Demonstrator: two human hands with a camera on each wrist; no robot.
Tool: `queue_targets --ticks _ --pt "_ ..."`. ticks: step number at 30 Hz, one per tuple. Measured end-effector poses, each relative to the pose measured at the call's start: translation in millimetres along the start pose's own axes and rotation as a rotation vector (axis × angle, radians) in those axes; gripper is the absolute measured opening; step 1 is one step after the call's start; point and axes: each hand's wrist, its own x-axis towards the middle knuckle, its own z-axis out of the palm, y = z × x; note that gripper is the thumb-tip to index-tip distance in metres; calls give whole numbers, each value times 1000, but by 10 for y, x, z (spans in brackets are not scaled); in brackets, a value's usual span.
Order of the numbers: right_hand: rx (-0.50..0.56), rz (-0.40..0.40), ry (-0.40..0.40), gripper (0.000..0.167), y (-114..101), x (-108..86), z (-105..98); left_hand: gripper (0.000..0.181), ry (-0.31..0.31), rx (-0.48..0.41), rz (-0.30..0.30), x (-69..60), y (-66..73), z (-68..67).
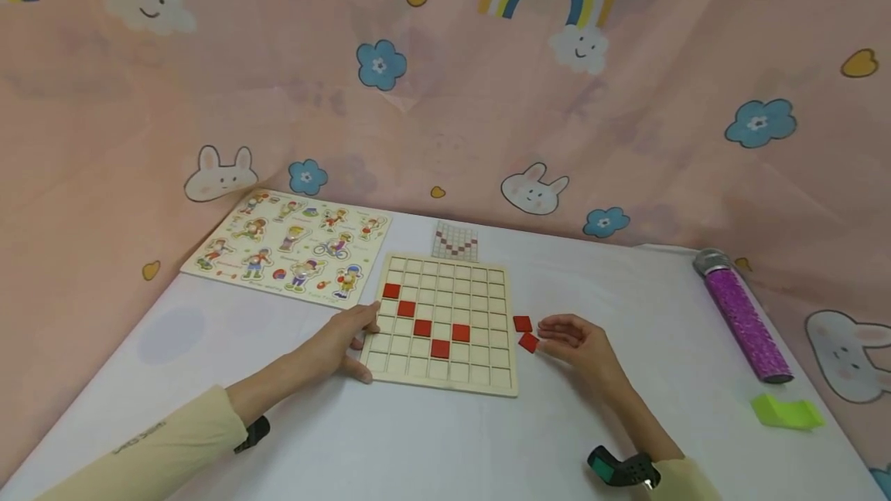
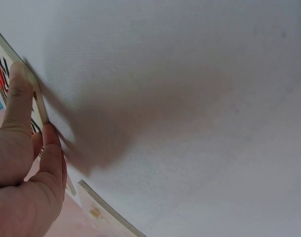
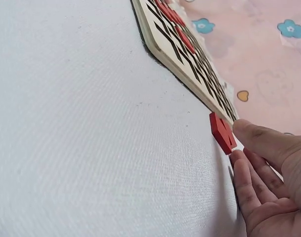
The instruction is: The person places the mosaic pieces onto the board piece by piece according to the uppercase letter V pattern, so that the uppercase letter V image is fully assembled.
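A wooden grid board [image 1: 480, 379] lies flat in the middle of the head view, with several red square tiles [image 1: 422, 328] in its cells. My left hand [image 1: 341, 342] holds the board's left edge, thumb at the near corner and fingers along the side. In the left wrist view, the thumb and fingers [image 2: 52, 148] touch that wooden edge. Right of the board lie two loose red tiles, one [image 1: 522, 324] behind the other [image 1: 528, 342]. My right hand [image 1: 588, 350] reaches the nearer tile [image 3: 221, 132], thumb and fingertips close against it with a gap between them.
Behind the board lies a small pattern card [image 1: 455, 241] with a V of squares. A picture board [image 1: 327, 288] of children's figures is at the back left. On the right are a glittery purple microphone [image 1: 748, 323] and a bright green piece [image 1: 788, 413]. A printed pink cloth [image 1: 445, 114] hangs behind.
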Motion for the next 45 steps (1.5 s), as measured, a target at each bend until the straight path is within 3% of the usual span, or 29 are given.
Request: queue_targets --ticks 4,12,21,26,45 --pt "2 30 -39 38 18 -13 -23 105 -4 7 -12 11 -12 20" --pt "28 -19 -77 36 26 -10 -51 105 2 10 -5 -7 4 17" --pt "20 34 -120 37 30 -14 -27 106 3 -13 -11 -18 14 19" --pt "-15 56 -111 37 34 -1 -21 106 5 -20 -25 -11 25 13" --pt "-154 9 -122 30 -13 24 34 107 -3 -6 -9 -9 -7 7"
